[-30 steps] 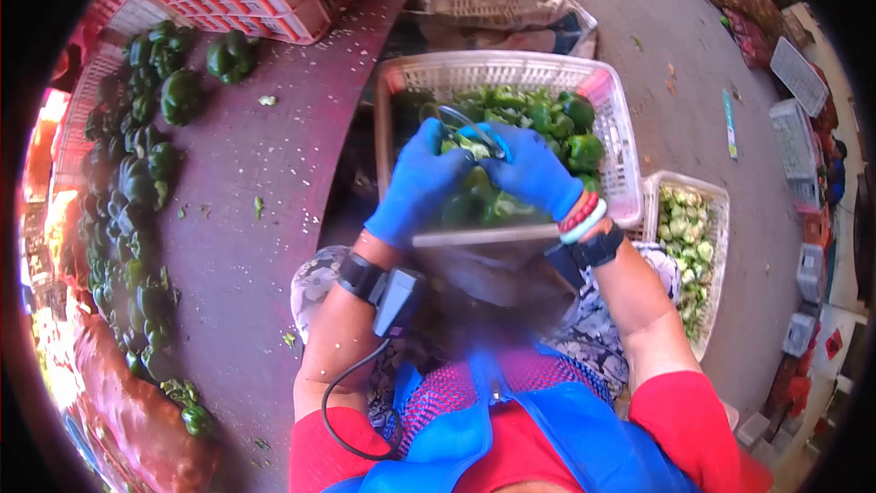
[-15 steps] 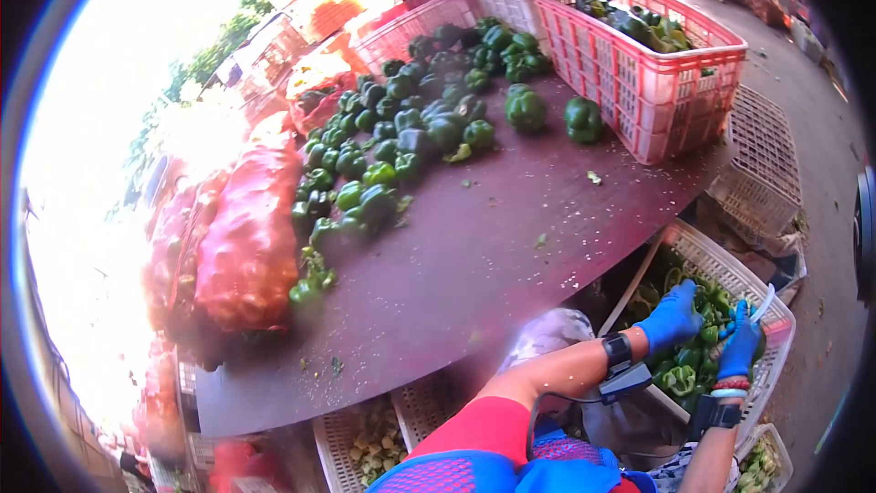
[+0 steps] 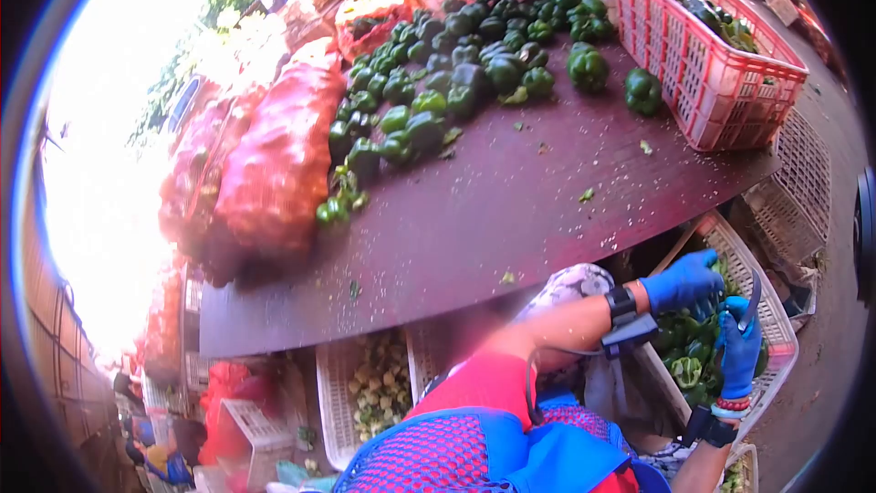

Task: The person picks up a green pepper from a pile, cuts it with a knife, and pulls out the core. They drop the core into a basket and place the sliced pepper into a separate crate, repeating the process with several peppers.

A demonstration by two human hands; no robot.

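Gloved hands above a low crate of green peppers. The right hand (image 3: 741,340) has its fingers curled around a slim knife-like tool (image 3: 753,299), whose blade projects upward, presumably to keep the edge clear of the palm. The left hand (image 3: 686,283) hovers over the crate's far portion; its fingers are bent, but whether they grasp anything cannot be discerned. Peppers (image 3: 686,371), some apparently cut, lie beneath both hands in the white crate (image 3: 778,333), set near the body probably for easy reach. To the left, whole peppers (image 3: 502,73) are heaped on the far side of the table (image 3: 511,219), seemingly within reach as stock. Compared with half a second earlier, the left hand lies farther from the right hand, toward the crate's far end, and the blade appears more upright and darker.
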